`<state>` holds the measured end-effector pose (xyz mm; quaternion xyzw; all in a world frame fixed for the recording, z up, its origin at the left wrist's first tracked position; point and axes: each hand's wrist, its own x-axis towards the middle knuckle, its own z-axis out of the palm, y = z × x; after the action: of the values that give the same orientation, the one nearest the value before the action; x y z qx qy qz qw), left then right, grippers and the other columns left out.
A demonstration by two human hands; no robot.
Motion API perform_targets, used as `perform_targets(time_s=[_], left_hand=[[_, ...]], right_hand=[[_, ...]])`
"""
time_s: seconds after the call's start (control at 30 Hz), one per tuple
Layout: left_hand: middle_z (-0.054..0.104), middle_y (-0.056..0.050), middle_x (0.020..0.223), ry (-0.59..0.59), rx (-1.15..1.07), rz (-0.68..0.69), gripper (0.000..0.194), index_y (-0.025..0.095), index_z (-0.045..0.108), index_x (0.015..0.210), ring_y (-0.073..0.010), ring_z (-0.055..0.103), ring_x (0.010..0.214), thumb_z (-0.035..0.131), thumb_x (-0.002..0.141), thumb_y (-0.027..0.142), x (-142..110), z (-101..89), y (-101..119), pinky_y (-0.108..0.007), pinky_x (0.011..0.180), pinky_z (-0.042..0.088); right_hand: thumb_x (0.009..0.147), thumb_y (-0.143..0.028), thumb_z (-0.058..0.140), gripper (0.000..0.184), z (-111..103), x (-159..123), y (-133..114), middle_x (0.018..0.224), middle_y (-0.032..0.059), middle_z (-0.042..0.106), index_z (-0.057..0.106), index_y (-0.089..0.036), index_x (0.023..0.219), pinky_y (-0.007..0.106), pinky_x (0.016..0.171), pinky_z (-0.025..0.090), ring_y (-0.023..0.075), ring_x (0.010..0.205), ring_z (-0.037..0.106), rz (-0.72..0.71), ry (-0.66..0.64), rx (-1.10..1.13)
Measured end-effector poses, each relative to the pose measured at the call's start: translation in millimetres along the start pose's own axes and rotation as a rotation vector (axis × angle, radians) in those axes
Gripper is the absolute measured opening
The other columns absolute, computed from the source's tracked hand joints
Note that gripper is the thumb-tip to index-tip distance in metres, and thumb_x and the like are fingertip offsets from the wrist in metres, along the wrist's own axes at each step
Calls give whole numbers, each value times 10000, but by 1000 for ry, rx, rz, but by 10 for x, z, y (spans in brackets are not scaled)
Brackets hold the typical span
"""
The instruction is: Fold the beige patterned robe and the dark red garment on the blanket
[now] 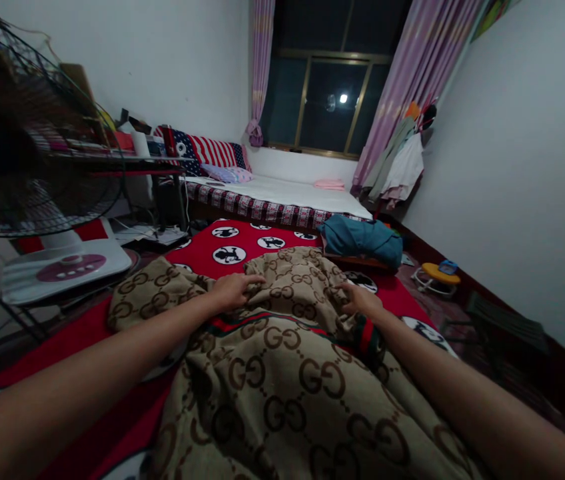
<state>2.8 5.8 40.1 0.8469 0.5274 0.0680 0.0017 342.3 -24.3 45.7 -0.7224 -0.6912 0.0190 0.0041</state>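
Observation:
A beige garment with a brown double-G print and a green-red-green stripe lies spread and wrinkled in front of me. Its sleeve reaches out to the left, and a striped cuff shows at the right near my wrist. My left hand is closed on the cloth at the upper left of the garment, its fingertips partly lost in the folds. Opposite it, my right hand grips the upper right side, fingers bent into the fabric. Beneath lies a red sheet with white round figure prints.
A fan stands close at left beside a cluttered desk. Behind is a bed below a dark window. A folded blue-green cloth bundle sits at the far right corner. A yellow stool and a dark chair stand at right.

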Motion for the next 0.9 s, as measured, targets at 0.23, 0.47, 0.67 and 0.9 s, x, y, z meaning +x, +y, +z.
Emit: perform_targets(time_s=[0.23,0.47,0.67,0.9], left_hand=[[605,-54,1068,140,135,212,472,389,608,1201,-232,628,896,467,818,152,-33,-294,-51,-289,701,463],[632,-28,1051,239,3,-31,431,368,617,1200,-224,617,956,551,794,239,272,-170,-151,-260,738,469],[660,-27,1018,144,-104,-68,402,367,610,1213,-234,637,929,544,822,304,301,222,-127,-282,744,484],[624,-40,1198,53,-249,-13,579,307,495,1341,-244,602,1073,585,773,245,177,91,-225,-314,905,468]], right_hand=[[669,-244,589,463,-223,-220,-194,892,38,712,657,-300,1124,265,610,380,240,840,647,-149,208,-7],[671,-283,590,551,58,-106,-45,1043,26,702,605,-277,1221,266,653,437,237,903,643,35,229,309],[668,-298,595,562,225,-103,-7,1089,5,691,590,-305,1230,297,723,479,243,913,646,73,280,396],[714,-336,581,548,154,-139,-79,1116,28,687,569,-309,1261,327,715,492,277,943,650,109,238,319]])
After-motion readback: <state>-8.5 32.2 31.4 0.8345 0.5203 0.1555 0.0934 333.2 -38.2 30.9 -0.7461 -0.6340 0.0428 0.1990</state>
